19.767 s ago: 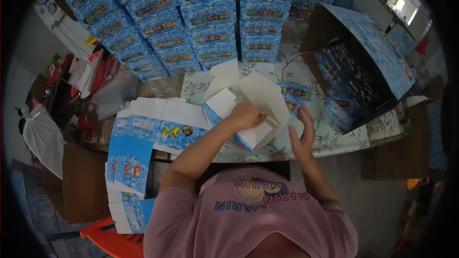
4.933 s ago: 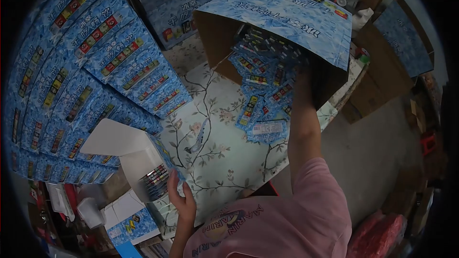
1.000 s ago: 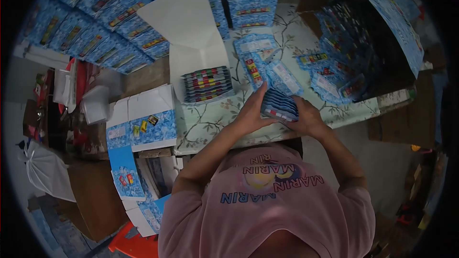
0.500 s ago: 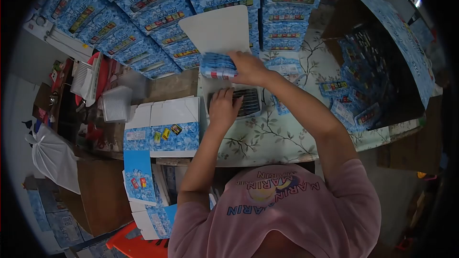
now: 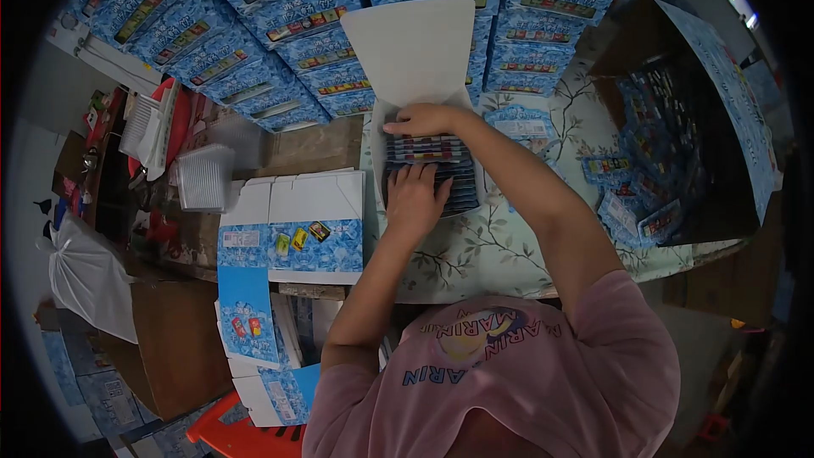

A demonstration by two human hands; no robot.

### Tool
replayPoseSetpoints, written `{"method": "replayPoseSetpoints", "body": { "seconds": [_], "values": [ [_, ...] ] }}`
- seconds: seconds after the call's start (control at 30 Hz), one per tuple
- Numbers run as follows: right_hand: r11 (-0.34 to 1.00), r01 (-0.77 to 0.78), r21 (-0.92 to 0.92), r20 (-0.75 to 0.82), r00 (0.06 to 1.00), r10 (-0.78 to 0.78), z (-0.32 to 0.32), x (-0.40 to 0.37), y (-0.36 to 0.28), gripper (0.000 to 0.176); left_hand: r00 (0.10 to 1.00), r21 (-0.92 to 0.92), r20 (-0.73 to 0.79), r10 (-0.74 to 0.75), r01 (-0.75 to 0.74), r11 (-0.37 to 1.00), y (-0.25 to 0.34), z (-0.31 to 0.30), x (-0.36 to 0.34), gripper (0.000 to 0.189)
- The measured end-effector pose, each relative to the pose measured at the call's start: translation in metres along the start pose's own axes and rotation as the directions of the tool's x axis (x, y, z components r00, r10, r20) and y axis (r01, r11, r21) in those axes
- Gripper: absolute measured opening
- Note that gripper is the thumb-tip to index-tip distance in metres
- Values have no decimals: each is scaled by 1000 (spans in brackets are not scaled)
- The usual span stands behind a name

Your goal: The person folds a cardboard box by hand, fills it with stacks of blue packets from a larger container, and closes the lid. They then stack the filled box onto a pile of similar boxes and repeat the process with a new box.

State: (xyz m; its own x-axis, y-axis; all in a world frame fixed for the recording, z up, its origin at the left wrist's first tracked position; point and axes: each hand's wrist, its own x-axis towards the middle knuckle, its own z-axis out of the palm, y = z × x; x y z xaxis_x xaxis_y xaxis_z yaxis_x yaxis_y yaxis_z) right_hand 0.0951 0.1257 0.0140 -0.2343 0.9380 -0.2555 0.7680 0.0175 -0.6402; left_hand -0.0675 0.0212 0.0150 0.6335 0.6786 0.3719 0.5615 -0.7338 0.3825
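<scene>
An open white-lidded box point(image 5: 409, 51) stands on the flowered tablecloth, with a row of flat blue packets point(image 5: 428, 149) upright inside. My right hand point(image 5: 428, 121) reaches into the back of the box at the far end of the row, fingers bent over the packets; what its fingertips grip is hidden. My left hand point(image 5: 415, 195) rests on the packets at the front part of the box, its fingers apart. Several loose blue packets point(image 5: 517, 125) lie on the cloth right of the box.
Stacked blue printed boxes point(image 5: 314, 30) rise behind. A large carton point(image 5: 721, 76) of loose packets lies at the right. Flattened box blanks point(image 5: 315, 246), clear plastic trays point(image 5: 203, 178) and a white bag point(image 5: 85, 280) are on the left. A red chair point(image 5: 242, 428) stands below.
My right hand has lowered the bundle of packets into the back of the box. The box now holds more packets. The whole view has shifted slightly.
</scene>
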Motion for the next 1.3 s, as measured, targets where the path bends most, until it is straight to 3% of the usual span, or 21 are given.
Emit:
{"method": "replayPoseSetpoints", "body": {
  "seconds": [0.13, 0.27, 0.47, 0.5, 0.53, 0.6, 0.67, 0.7, 0.73, 0.77, 0.8, 0.83, 0.9, 0.93, 1.0, 1.03, 1.07, 1.1, 1.13, 1.23, 1.3],
  "values": [
    [999, 48, -12, 38, 998, -48, -7, -17, 9, 76, 1000, -12, 0, 29, -29, 1000, 2, 0, -2, 34],
    [992, -52, -118, 27, 998, 56, -4, -35, 6, 78, 997, -24, -54, 49, -51, 998, 1, 2, -1, 31],
    [981, -74, -177, -56, 996, 65, -12, -46, -7, 56, 993, -35, -94, 72, -76, 997, 3, -4, -3, 28],
    [992, 73, -105, -300, 949, -102, -18, -63, -7, 49, 992, -32, -94, 79, -82, 996, 4, -7, -4, 28],
    [971, 228, -76, -529, 816, -233, -25, -82, -2, 44, 992, -132, -123, 37, -54, 990, 6, -11, -7, 28],
    [984, 172, 45, -756, 650, -79, -35, -117, 27, 39, 989, -246, -147, -11, -26, 969, 23, -22, -10, 28],
    [984, -160, 82, -668, 723, 173, -42, -145, 71, 35, 989, -429, -109, 103, -140, 892, 56, -34, -15, 29],
    [980, -175, 95, -663, 723, 193, -26, -154, 95, 35, 990, -439, -91, 104, -134, 888, 69, -26, -20, 29],
    [934, -238, -268, -761, 647, -53, -6, -155, 125, 32, 978, -497, 46, 202, -153, 854, 83, -14, -19, 33],
    [744, -328, -581, -745, 583, -325, 3, -160, 146, 33, 938, -552, 169, 304, -166, 817, 95, -1, -15, 37],
    [766, -312, -562, -668, 717, -199, 11, -173, 151, 41, 936, -557, 165, 312, -172, 812, 103, 19, -10, 37],
    [764, -319, -560, -671, 716, -193, 11, -183, 149, 41, 950, -470, 116, 289, -204, 859, 107, 46, -5, 42],
    [827, -277, -488, -514, 857, -16, 3, -205, 139, 37, 959, -387, 68, 274, -228, 893, 102, 85, 4, 48],
    [825, -286, -487, -514, 858, -5, 1, -217, 142, 37, 959, -263, 175, 222, -172, 949, 97, 99, 8, 52],
    [841, -355, -409, -680, 733, -21, -5, -243, 150, 23, 937, -83, 316, 149, -129, 988, 87, 121, 9, 60],
    [838, -363, -408, -680, 733, -14, -11, -259, 141, 23, 935, -91, 319, 154, -132, 987, 87, 122, 8, 60],
    [957, -283, -61, -779, 613, 132, -13, -278, 123, 18, 932, -134, 317, 179, -142, 981, 87, 120, 3, 60],
    [948, -135, 289, -807, 498, 317, -7, -294, 112, 14, 926, -175, 318, 204, -155, 972, 88, 119, -4, 60],
    [943, -142, 301, -806, 490, 331, 6, -307, 111, 14, 920, -178, 330, 214, -162, 971, 93, 117, -13, 60],
    [949, -308, 65, -896, 401, 191, 38, -329, 108, 13, 910, -275, 367, 194, -94, 957, 106, 106, -37, 58],
    [905, -364, -221, -923, 379, -73, 57, -331, 105, 17, 893, -383, 365, 262, -113, 917, 118, 101, -52, 57]
  ]
}}
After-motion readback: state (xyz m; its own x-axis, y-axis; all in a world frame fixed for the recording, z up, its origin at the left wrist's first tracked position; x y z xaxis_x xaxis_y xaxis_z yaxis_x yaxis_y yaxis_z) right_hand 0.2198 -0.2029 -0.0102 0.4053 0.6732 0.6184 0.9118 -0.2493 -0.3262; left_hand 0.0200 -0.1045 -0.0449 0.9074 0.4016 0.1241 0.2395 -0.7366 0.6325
